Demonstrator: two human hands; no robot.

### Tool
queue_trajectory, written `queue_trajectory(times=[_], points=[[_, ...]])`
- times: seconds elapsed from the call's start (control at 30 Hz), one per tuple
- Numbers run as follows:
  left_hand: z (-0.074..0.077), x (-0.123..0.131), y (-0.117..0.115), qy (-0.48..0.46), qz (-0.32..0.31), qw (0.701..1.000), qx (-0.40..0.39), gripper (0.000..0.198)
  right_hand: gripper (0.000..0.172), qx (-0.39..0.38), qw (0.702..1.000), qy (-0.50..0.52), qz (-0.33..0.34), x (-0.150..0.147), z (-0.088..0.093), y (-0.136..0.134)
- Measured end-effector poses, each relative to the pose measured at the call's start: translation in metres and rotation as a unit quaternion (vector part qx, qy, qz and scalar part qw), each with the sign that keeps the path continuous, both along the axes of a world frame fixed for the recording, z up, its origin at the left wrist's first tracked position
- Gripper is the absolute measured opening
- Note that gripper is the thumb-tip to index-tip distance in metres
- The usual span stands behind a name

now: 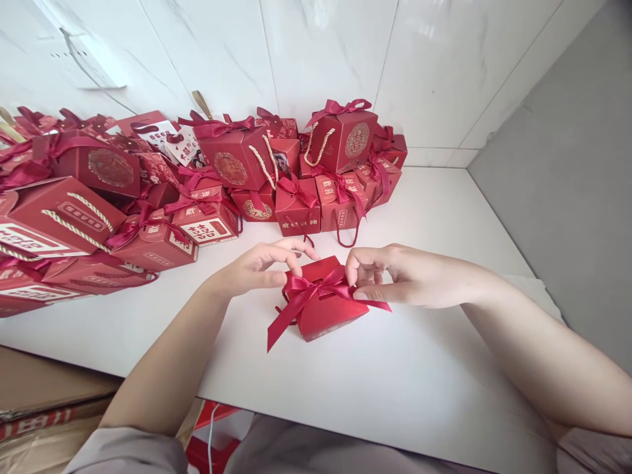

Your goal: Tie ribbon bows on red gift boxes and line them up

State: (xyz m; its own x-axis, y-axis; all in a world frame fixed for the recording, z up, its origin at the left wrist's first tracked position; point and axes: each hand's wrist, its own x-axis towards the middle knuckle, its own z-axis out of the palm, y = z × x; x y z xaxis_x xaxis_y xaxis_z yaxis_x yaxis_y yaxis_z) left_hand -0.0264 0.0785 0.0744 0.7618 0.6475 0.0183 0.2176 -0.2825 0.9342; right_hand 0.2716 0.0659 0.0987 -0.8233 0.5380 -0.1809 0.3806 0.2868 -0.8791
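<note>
A small red gift box [336, 313] stands on the white table in front of me, with a dark red satin ribbon [318, 289] tied in a bow across its top. My left hand [264, 266] pinches the bow's left loop between thumb and forefinger, its other fingers reaching over the far side of the box. On the opposite side, my right hand [390, 273] has its thumb and curled fingers closed on the right loop. Two ribbon tails hang loose, one towards me and one to the right. Part of a dark red cord handle shows at the box's left side.
Many finished-looking red gift boxes [207, 220] with bows are stacked along the tiled wall [326, 52], from the left to the middle. The white table [395, 382] ends at a grey surface on the right. Cardboard [44, 382] sits below the table's left edge.
</note>
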Motion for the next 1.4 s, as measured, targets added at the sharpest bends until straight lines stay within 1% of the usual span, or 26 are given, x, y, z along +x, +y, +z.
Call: queue_trajectory(times=[0.07,0.13,0.2,0.27,0.5,0.6,0.67,0.77,0.83,0.9,0.97,1.07,1.13,1.23,1.27,1.3,1.4], points=[[-0.001,-0.002,0.002,0.010,-0.030,0.999,-0.002,0.030,0.017,0.006,1.000,-0.006,0.004,0.000,-0.001,0.001],[-0.002,-0.003,0.003,0.010,-0.035,0.999,-0.005,0.020,0.016,0.009,1.000,-0.009,0.009,0.001,-0.001,0.001],[-0.002,-0.003,0.003,-0.005,-0.029,0.999,-0.012,0.016,0.015,0.011,1.000,-0.011,0.014,0.001,-0.001,0.001],[-0.002,-0.002,0.003,-0.012,-0.019,1.000,-0.020,0.017,0.014,0.015,1.000,-0.013,0.017,0.001,-0.001,0.001],[-0.007,0.001,0.000,-0.047,0.009,0.997,-0.063,0.039,0.016,0.038,0.999,-0.028,0.016,0.002,-0.005,0.003],[-0.007,-0.002,0.002,-0.045,0.012,0.996,-0.077,0.034,0.013,0.039,0.999,-0.032,0.015,0.003,-0.006,0.004],[-0.005,-0.005,0.005,-0.045,-0.016,0.995,-0.083,0.027,0.010,0.034,0.999,-0.031,0.013,0.003,-0.007,0.005],[0.001,-0.010,0.009,-0.030,-0.079,0.994,-0.070,0.027,0.007,0.025,0.999,-0.023,0.008,0.003,-0.007,0.006],[0.004,-0.012,0.010,-0.008,-0.112,0.993,-0.044,0.034,0.007,0.024,0.999,-0.022,0.005,0.003,-0.007,0.006],[0.004,-0.013,0.010,0.020,-0.129,0.991,-0.013,0.044,0.008,0.025,0.999,-0.029,0.002,0.003,-0.007,0.007],[0.003,-0.012,0.009,0.036,-0.124,0.992,0.005,0.047,0.007,0.027,0.999,-0.033,-0.003,0.004,-0.007,0.007],[0.001,-0.010,0.007,0.012,-0.092,0.996,-0.002,0.048,0.010,0.029,0.999,-0.033,-0.015,0.005,-0.005,0.007],[0.001,-0.009,0.006,0.010,-0.078,0.997,-0.007,0.038,0.014,0.026,0.999,-0.031,-0.022,0.006,-0.002,0.008],[0.000,-0.008,0.006,0.024,-0.077,0.997,-0.009,0.013,0.018,0.012,0.999,-0.025,-0.020,0.009,0.001,0.008],[0.000,-0.008,0.007,0.020,-0.077,0.997,-0.013,0.010,0.019,0.009,0.999,-0.025,-0.021,0.009,0.002,0.009],[-0.001,-0.008,0.008,0.013,-0.077,0.997,-0.018,0.012,0.019,0.007,0.999,-0.027,-0.023,0.009,0.002,0.009],[-0.005,-0.009,0.009,-0.015,-0.074,0.997,-0.031,0.024,0.020,-0.003,0.998,-0.049,-0.035,0.008,0.001,0.008]])
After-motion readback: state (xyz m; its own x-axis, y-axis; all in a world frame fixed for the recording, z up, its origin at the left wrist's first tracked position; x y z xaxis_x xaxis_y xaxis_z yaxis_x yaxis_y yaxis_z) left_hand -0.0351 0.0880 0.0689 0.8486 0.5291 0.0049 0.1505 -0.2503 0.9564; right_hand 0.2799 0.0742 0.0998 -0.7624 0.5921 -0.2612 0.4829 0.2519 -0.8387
